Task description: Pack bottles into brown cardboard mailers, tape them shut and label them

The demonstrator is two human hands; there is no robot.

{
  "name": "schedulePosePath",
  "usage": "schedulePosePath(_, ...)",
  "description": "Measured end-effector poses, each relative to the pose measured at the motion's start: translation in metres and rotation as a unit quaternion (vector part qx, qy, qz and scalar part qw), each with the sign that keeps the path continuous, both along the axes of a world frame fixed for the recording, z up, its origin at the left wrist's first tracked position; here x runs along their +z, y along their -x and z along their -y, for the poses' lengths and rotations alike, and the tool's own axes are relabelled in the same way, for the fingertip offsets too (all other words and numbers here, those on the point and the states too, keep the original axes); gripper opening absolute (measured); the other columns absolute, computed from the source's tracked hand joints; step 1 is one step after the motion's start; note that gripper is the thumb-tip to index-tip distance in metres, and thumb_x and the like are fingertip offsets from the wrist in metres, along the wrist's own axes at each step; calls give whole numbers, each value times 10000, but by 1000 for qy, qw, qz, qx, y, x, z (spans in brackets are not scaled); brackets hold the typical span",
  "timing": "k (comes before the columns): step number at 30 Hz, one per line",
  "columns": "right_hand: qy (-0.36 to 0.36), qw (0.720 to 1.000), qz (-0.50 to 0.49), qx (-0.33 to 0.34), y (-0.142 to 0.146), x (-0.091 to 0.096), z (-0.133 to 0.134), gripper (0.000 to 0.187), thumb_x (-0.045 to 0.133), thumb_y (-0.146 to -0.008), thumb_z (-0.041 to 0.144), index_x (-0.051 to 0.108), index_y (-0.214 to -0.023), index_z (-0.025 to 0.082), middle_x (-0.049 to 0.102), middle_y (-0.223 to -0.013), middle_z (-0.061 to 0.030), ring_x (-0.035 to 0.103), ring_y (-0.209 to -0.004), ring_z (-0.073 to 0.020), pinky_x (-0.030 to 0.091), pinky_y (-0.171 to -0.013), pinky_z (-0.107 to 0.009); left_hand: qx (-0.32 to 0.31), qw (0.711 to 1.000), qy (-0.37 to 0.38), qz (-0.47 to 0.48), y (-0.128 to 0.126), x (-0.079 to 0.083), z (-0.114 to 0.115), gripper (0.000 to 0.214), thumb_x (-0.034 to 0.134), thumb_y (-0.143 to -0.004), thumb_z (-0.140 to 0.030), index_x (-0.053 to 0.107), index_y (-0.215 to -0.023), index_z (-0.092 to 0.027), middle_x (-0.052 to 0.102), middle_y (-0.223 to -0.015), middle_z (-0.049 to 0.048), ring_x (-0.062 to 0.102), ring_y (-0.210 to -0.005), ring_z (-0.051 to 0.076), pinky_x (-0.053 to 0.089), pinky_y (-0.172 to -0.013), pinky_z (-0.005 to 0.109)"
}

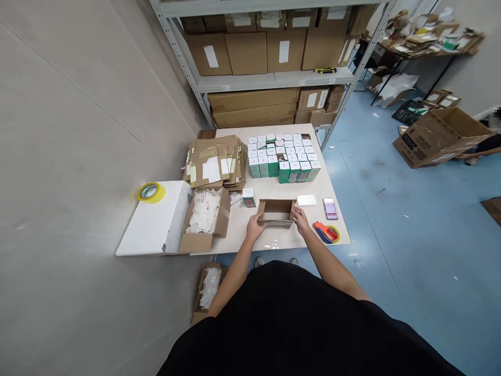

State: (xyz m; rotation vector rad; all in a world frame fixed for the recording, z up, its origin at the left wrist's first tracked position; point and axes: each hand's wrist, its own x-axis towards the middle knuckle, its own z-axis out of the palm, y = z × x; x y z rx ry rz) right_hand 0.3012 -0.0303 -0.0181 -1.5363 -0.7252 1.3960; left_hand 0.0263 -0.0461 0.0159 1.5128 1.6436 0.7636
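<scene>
A small open cardboard box (277,223) sits near the table's front edge. My left hand (255,227) grips its left end, and my right hand (300,219) grips the right end. Just behind the left end stands a single small green-and-white carton (249,197). A white card or label stack (306,200) lies behind my right hand. To the right of that hand is a red tape dispenser (325,232) with a yellow roll, and a purple-and-white item (331,209) lies behind it.
Rows of green-and-white cartons (289,171) fill the table's back. Flattened cardboard (213,162) is piled at left, beside a box of white packing paper (223,214). Yellow tape (151,192) rests on a white surface (151,230). A metal shelf (274,80) with boxes stands behind; a large carton (438,138) is at right.
</scene>
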Motion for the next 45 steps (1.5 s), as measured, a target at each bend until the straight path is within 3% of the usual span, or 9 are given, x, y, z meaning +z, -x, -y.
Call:
schedulePosePath(8,21,1000,-1,7,-5,7,3,546,735,-769,438,714,-1303,321,635,-1468,-65,640,-1238,-301,551,-925,-387,-14,998,46,32,13,-3,0,454,833,-791,-277,748,-1232,-217,664,-1418,111,624,-1313,299,548,-1083,445)
schedulePosePath(13,20,999,-17,41,-7,12,7,537,705,-831,505,704,-1346,356,626,-1489,-43,606,-1318,-286,532,-997,-398,-2,996,85,33,19,2,-3,464,832,-820,-308,748,-1263,-201,728,-1337,117,716,-1170,300,549,-1086,451)
schedulePosePath(17,21,996,11,87,-11,15,9,556,634,-886,597,664,-1397,379,581,-1543,-28,576,-1351,-261,521,-1016,-403,2,996,76,38,21,4,-4,434,825,-829,-321,759,-1242,-206,755,-1285,104,701,-1210,299,558,-1080,440)
schedulePosePath(22,44,996,7,83,-10,17,7,574,541,-904,675,673,-1384,389,627,-1490,-34,658,-1177,-245,541,-990,-426,18,997,65,26,16,3,-3,416,801,-864,-377,756,-1234,-192,768,-1244,115,732,-1127,292,548,-1084,451)
schedulePosePath(29,5,996,-18,86,-9,13,19,573,569,-915,651,636,-1431,411,593,-1529,-29,596,-1339,-265,510,-1070,-460,45,999,28,-8,3,2,-3,383,729,-919,-416,744,-1235,-201,773,-1188,116,723,-1077,291,541,-1053,433)
schedulePosePath(34,-2,995,12,100,-8,1,27,845,822,-730,498,531,-1519,411,482,-1623,-52,505,-1441,-298,456,-1140,-499,75,996,27,-50,-2,0,-6,692,750,-885,-342,536,-1525,-188,692,-1289,149,672,-1174,317,510,-1062,416)
schedulePosePath(38,-38,994,42,90,-1,-6,26,990,805,-715,441,394,-1613,377,432,-1647,-96,528,-1410,-317,473,-1132,-524,66,992,48,-92,0,7,-21,982,804,-822,-317,298,-1662,-265,501,-1548,165,625,-1275,345,507,-1050,409)
schedulePosePath(42,-34,990,98,91,2,-3,25,1025,773,-727,396,331,-1650,336,472,-1609,-118,590,-1347,-330,475,-1130,-540,-33,996,22,-85,7,15,-44,931,882,-714,-222,495,-1556,-316,309,-1711,106,562,-1372,363,487,-1102,396)
schedulePosePath(45,-52,985,130,102,3,1,25,961,747,-747,386,382,-1633,309,502,-1593,-109,632,-1291,-335,478,-1131,-527,-58,996,26,-61,11,13,-53,694,902,-696,-234,691,-1354,-298,414,-1664,67,556,-1385,345,457,-1158,392)
